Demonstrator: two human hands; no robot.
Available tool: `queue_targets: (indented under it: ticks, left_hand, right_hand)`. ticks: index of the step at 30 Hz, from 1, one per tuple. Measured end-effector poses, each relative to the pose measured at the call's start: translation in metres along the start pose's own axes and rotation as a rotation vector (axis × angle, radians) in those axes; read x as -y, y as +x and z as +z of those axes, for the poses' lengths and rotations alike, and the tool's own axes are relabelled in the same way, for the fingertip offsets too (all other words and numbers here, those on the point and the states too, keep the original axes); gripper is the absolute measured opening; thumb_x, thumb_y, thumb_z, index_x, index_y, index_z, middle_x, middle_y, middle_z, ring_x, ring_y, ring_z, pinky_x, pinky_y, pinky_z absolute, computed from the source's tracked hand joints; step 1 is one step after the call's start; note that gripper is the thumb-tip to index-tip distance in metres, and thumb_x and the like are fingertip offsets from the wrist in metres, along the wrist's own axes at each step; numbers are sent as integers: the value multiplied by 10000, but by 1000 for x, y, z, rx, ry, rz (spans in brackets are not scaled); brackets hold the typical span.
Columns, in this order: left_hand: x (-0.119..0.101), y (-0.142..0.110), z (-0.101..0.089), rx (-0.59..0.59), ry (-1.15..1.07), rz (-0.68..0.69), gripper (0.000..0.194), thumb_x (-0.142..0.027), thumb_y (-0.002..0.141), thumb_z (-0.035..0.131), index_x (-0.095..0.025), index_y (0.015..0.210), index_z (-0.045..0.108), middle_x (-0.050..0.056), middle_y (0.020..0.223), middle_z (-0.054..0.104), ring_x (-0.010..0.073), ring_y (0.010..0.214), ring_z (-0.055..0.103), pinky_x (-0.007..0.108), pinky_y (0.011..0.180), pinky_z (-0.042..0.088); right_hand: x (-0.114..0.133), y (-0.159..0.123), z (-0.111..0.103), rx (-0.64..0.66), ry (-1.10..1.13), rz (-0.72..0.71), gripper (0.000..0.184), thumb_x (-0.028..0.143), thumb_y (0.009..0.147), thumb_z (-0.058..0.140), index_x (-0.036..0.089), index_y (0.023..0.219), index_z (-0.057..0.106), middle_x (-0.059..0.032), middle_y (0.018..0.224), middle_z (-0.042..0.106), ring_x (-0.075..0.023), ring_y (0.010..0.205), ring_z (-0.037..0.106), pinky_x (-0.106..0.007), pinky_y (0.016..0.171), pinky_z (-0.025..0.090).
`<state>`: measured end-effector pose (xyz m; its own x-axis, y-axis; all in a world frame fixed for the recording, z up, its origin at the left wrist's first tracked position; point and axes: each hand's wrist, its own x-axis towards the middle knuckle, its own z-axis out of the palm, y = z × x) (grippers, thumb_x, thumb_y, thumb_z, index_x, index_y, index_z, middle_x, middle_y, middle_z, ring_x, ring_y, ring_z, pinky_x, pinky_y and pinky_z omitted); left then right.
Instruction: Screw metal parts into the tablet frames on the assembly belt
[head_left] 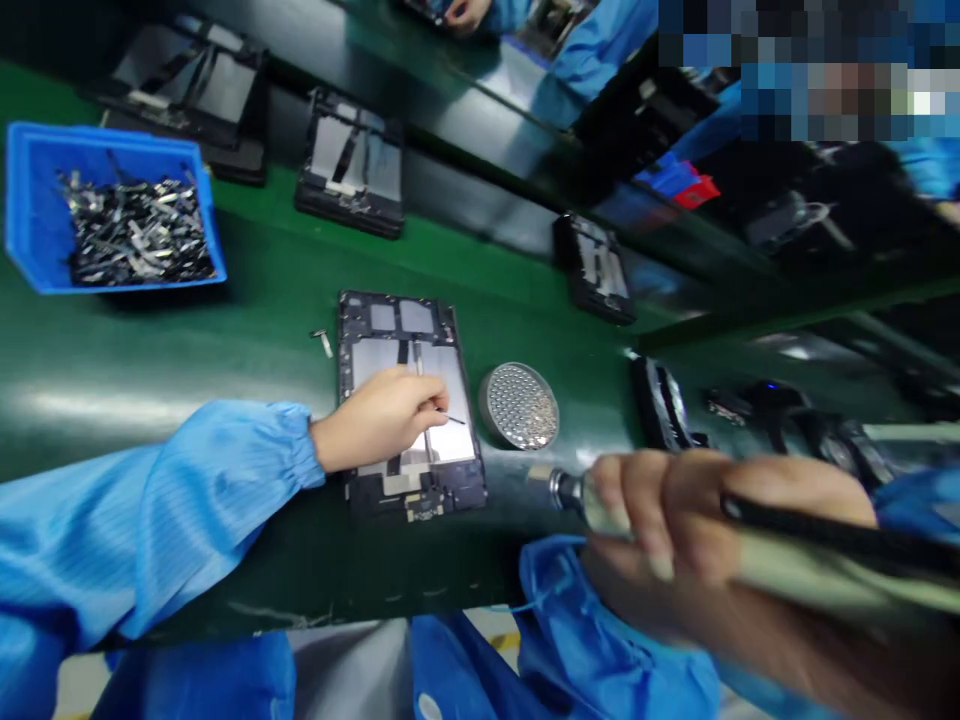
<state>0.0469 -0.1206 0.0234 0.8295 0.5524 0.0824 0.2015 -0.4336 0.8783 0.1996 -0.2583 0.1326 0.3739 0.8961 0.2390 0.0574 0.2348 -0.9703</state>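
We log the left hand (pixel 379 420) above an open tablet frame (pixel 409 490) lying on the green table (pixel 262 370), fingers pinched on a thin metal pick (pixel 452 419). The right hand (pixel 697 530) is clenched around an electric screwdriver (pixel 577 497), near a perforated round metal dish (pixel 519 406).

The device frame (pixel 442 470) is matt black plastic with smooth silvery foil panels; the assembly belt (pixel 247 250) is glossy green; the sleeve (pixel 165 510) is sheeny blue cloth.
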Motion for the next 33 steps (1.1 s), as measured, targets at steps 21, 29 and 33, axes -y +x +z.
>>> queue_targets:
  ticks: [21,29,33]
  left_hand:
    - [14,6,-107,-528,166,-391,381,-548,682,787,-248,916,786,-20,703,687,107,585,559,162,545,452]
    - [27,10,-116,-599,210,-371,354,-474,689,797,-260,971,781,-33,747,691,103,596,556,162,545,445]
    - [19,15,-115,-595,216,-426,347,-488,652,768,-244,899,776,-21,719,684,114,574,546,189,539,444]
  right_hand:
    - [-83,52,-40,-359,130,-65,506,548,795,788,222,499,540,30,406,463,-141,423,501,-313,480,471]
    - [-88,52,-39,-344,127,-35,525,559,801,799,196,510,554,37,415,472,-113,416,502,-261,447,435]
    - [-90,52,-39,-350,120,-15,543,584,788,800,196,505,545,36,409,464,-121,430,522,-254,433,424]
